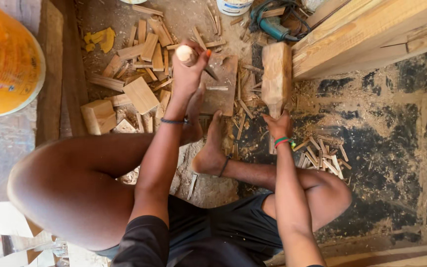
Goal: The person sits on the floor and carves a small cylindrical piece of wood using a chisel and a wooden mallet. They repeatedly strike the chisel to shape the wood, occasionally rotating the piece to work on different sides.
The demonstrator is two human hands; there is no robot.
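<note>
I sit on the floor with bare feet drawn in. My left hand (188, 74) grips a chisel with a pale rounded wooden handle (186, 53); its dark blade points down-right onto a flat brown board (222, 94) lying on the floor. My right hand (278, 126) holds the handle of a big blocky wooden mallet (276, 74), whose head stands just right of the board. My left foot (193, 113) rests beside the board's near edge and my right foot (209, 148) lies closer to me.
Several wood offcuts (142, 94) and chips litter the floor at the left. A pile of thin wooden pegs (322, 155) lies at the right. An orange bucket (3, 59) stands far left, a thick timber beam (366, 34) upper right, a teal power tool (273, 24) at the top.
</note>
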